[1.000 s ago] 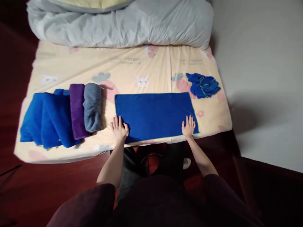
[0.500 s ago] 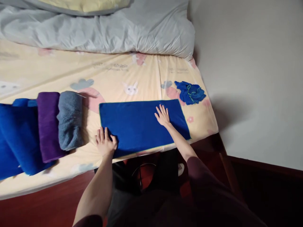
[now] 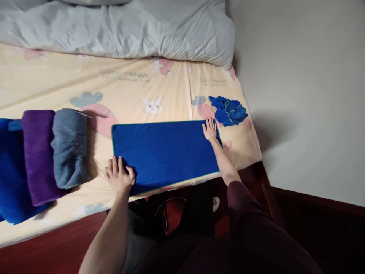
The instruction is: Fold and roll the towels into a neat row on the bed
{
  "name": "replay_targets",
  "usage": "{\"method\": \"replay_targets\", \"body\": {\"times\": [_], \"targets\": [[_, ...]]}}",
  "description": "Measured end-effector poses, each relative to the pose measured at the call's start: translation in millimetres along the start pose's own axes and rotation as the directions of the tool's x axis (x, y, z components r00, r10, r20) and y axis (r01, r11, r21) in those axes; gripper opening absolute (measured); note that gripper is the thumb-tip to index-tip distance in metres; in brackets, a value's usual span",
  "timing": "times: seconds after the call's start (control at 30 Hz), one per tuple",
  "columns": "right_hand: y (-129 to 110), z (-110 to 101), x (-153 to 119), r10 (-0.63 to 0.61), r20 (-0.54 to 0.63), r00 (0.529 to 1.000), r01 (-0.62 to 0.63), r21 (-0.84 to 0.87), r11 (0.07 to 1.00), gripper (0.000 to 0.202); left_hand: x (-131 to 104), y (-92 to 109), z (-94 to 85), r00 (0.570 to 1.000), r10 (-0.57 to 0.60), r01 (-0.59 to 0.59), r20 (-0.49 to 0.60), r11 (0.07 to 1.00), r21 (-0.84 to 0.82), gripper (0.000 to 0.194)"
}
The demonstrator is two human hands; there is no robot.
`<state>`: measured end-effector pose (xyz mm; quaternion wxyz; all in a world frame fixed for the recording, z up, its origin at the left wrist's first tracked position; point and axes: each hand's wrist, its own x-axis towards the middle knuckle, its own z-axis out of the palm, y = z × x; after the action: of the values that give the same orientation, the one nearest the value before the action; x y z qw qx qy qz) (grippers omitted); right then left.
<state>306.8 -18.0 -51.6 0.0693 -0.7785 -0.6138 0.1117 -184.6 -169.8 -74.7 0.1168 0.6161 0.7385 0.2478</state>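
Observation:
A blue towel [image 3: 165,152] with thin green edging lies flat as a long rectangle along the front edge of the bed. My left hand [image 3: 119,176] rests at its left edge, fingers apart, partly on the towel and partly on the sheet. Near the towel's far right corner, my right hand [image 3: 210,129] lies flat with its fingers spread. Just beyond that corner sits a crumpled blue cloth [image 3: 229,111] with green edging. Neither hand grips anything.
Folded towels lie at the left: a grey-blue one [image 3: 71,148], a purple one [image 3: 40,156] and blue ones [image 3: 13,179]. A grey quilt [image 3: 128,32] runs across the back of the patterned bed sheet [image 3: 128,99]. A pale wall [image 3: 308,91] stands at the right.
My right hand has slid right and slightly away from me, from the towel's middle right to its far right corner. The view has shifted slightly, and the left hand stays at the left edge.

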Motion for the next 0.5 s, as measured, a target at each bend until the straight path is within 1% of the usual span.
{"method": "replay_targets", "body": {"times": [0.07,0.13,0.27,0.33,0.43,0.5], "targets": [[10.8,-1.1,-30.2,-0.061,-0.003,0.998,0.061,-0.007,0.998,0.066,0.3,-0.3,0.3,1.000,-0.002,0.002,0.003,1.000,0.009,0.075],[28.4,-1.6,-74.4,-0.087,-0.015,0.996,0.086,-0.020,0.996,0.067,0.6,-0.4,0.1,1.000,-0.008,0.008,0.010,1.000,0.016,0.077],[67.9,-4.3,-174.4,-0.073,0.023,0.997,0.074,-0.047,0.996,0.065,0.7,1.2,-2.7,1.000,-0.003,0.002,0.022,1.000,0.027,0.077],[81.7,-6.8,-214.6,-0.043,0.031,0.999,0.044,-0.043,0.998,0.066,1.0,4.7,-5.2,1.000,0.009,-0.009,0.015,0.999,0.036,0.075],[93.6,-11.2,-258.1,0.001,0.006,1.000,-0.001,-0.014,1.000,0.064,1.3,14.4,-11.3,1.000,0.006,-0.007,0.012,0.999,0.048,0.072],[98.4,-11.9,-282.2,0.033,-0.025,0.999,-0.033,0.015,0.999,0.063,-0.9,21.1,-17.6,0.999,0.009,-0.011,0.036,0.998,0.054,0.070]]}}
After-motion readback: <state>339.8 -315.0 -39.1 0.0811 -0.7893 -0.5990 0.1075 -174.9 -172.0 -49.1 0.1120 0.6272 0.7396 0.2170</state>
